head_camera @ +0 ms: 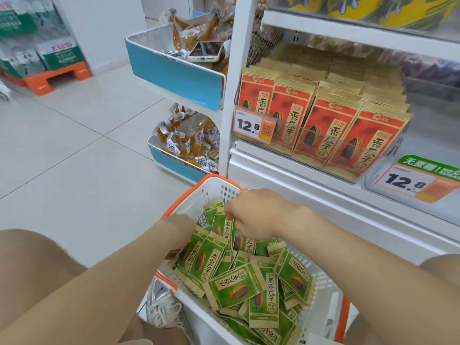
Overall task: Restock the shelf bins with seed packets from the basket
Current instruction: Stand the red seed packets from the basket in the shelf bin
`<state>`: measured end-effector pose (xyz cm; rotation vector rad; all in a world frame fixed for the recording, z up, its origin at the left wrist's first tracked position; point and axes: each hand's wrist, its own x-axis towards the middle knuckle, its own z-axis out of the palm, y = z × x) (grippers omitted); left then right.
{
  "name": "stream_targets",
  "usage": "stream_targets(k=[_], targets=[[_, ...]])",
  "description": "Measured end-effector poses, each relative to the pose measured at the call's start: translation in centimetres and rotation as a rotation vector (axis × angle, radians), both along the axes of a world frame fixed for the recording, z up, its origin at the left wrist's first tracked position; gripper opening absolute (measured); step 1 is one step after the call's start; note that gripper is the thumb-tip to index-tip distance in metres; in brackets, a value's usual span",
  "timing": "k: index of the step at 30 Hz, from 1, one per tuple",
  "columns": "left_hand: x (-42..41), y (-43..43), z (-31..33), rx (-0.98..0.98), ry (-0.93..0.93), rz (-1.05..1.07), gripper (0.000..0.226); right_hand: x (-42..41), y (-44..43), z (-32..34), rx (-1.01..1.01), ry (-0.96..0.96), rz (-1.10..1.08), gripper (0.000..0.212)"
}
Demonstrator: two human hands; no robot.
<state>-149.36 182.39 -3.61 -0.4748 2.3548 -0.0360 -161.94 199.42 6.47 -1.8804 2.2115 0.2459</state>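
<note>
Over basket [211, 192]: right hand [251, 215] pinches green 原香瓜子 packet [225, 227]; left hand [179, 227] grip unclear; shelf tag [247, 125] reads 12.8.

The white shelf [273, 168] holds upright red seed packets [321, 128]; the basket [209, 192] stands on tiled floor [74, 158].

Phone [205, 51] lying in blue rack [174, 73]; water cases [59, 54] on orange pallet [39, 84].

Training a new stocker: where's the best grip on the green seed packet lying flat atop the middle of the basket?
Likely its kraft-brown left end, pinched from above and the left: the green seed packet lies flat on top, with that end exposed.
</note>
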Motion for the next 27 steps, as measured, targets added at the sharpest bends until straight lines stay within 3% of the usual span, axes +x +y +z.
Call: stream_targets(k=[4,7,11,14,16,18,21,23,27], targets=[[-2.5,0.5,2.5,-0.023,0.188,-0.039,0.028,-0.9,0.2,1.3,0.022,0.006,-0.071,0.022],[-4.6,0.5,4.3,0.107,0.419,0.024,0.031,-2.0,0.8,2.6,0.078,0.036,-0.161,0.016],[-7.1,1.7,7.7,0.489,0.725,0.164,0.030,-4.8,2.2,3.9,0.139,0.046,-0.306,0.032],[-8.5,3.3,11.4,0.815,0.865,0.222,0.024,-6.7,3.5,5.4,0.104,-0.067,-0.382,0.044],[-9.1,4.2,14.2,0.975,0.964,0.244,0.018,-7.5,4.1,7.0,-0.027,-0.185,-0.411,0.047],[-9.6,5.0,16.6,1.089,1.107,0.315,0.017,-8.0,4.5,8.5,-0.195,-0.266,-0.402,0.025],[-10.7,5.6,19.1,1.083,1.379,0.454,0.032,-8.6,4.8,10.4,-0.441,-0.450,-0.488,0.009],[-11.4,5.9,20.5,1.052,1.438,0.545,0.040,-8.8,4.6,11.3,-0.631,-0.589,-0.564,0.010],[-13.1,5.5,22.8,0.955,1.428,0.604,0.020,-9.2,2.8,12.1,-1.103,-0.438,-0.630,0.018]])
